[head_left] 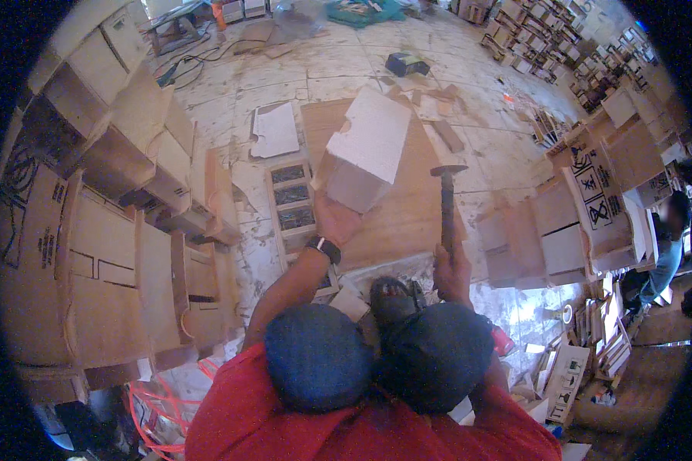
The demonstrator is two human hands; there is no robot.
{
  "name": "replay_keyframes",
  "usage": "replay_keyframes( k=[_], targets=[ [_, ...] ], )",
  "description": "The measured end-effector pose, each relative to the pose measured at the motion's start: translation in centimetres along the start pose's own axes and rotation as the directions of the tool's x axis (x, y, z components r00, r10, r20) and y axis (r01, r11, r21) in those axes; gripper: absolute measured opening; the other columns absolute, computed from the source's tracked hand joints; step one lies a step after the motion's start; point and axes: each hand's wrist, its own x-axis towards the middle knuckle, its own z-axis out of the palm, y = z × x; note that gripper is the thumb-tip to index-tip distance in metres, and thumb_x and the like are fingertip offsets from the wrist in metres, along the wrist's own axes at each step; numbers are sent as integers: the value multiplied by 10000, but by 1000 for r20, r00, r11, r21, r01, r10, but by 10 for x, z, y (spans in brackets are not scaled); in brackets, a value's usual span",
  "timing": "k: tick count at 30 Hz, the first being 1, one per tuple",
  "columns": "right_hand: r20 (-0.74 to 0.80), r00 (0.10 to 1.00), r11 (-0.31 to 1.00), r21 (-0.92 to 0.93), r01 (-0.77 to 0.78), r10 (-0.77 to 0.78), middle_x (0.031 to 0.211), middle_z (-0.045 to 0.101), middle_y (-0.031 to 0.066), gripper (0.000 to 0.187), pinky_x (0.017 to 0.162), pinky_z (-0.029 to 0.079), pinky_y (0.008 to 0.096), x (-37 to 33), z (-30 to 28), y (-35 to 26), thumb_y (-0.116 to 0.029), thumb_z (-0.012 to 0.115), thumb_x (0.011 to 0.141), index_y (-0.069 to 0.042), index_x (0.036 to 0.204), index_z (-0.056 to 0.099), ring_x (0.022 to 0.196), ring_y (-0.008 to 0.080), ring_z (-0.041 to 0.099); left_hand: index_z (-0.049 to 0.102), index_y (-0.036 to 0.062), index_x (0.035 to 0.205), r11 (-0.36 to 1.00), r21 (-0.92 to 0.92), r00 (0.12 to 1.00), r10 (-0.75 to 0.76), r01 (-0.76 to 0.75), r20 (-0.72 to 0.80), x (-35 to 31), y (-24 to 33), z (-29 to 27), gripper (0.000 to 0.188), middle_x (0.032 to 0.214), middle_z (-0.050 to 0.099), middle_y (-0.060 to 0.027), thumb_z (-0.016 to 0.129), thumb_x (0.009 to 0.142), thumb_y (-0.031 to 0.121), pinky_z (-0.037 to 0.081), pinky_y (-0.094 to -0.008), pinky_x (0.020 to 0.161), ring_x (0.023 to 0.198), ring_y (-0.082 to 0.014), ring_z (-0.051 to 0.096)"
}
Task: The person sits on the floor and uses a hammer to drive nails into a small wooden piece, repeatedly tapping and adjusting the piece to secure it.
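My left hand, with a dark watch on its wrist, grips the near end of a box-shaped piece. That piece has a pale top face with a notch in its left edge, and it is tilted above a brown wooden board. My fingers are partly hidden beneath it. In my right hand is a hammer, held upright by its dark handle, its head apart from the box-shaped piece. Left of the board lie a tray with dark-filled compartments and a flat white notched panel.
Stacked cardboard-coloured boxes rise close on the left, and more boxes stand on the right. A dark box and wood scraps lie beyond the board. Another person is at far right. Orange strapping tangles at lower left.
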Motion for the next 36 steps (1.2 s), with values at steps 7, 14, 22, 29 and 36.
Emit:
replay_keyframes(
  k=[7, 14, 22, 29, 36],
  targets=[
    [130, 964, 962, -113, 249, -234, 988, 641, 258, 558, 730, 510, 444, 2, 1, -38, -180, 520, 947, -134, 1457, 298, 850, 388, 657, 556, 41, 1181, 789, 477, 812, -46, 386, -581, -5, -5, -42, 410, 1130, 619, -151, 529, 932, 365, 529, -403, 856, 1022, -292, 614],
    [340, 940, 928, -340, 153, -31, 1016, 611, 309, 612, 790, 484, 474, 3, 4, -54, -167, 543, 923, -169, 1467, 261, 941, 458, 612, 641, -9, 929, -134, 945, 742, 655, 300, -142, -64, 44, -70, 264, 842, 673, -137, 624, 840, 239, 548, -410, 618, 726, -279, 680],
    [307, 940, 953, -211, 218, -147, 1023, 611, 305, 614, 787, 479, 484, 2, 9, -53, -172, 538, 930, -169, 1472, 248, 956, 468, 596, 689, 76, 934, -877, 360, 933, 224, 319, -282, -127, 33, -131, 207, 922, 671, -181, 525, 837, 158, 541, -487, 734, 884, -368, 658],
    [311, 942, 965, -182, 191, -127, 1073, 600, 307, 601, 818, 476, 462, 4, 6, -55, -175, 533, 934, -153, 1468, 258, 1000, 454, 592, 700, 73, 899, -853, 349, 881, 230, 387, -414, -124, 33, -127, 199, 942, 677, -205, 529, 834, 152, 540, -498, 746, 855, -372, 667],
    [322, 939, 968, -173, 184, -121, 1084, 598, 311, 593, 836, 473, 456, 4, 8, -56, -172, 527, 936, -139, 1465, 263, 1016, 456, 587, 660, 57, 924, -878, 418, 945, 100, 231, -312, -137, 38, -136, 169, 880, 674, -206, 561, 804, 122, 543, -488, 722, 831, -381, 666]
  ],
)
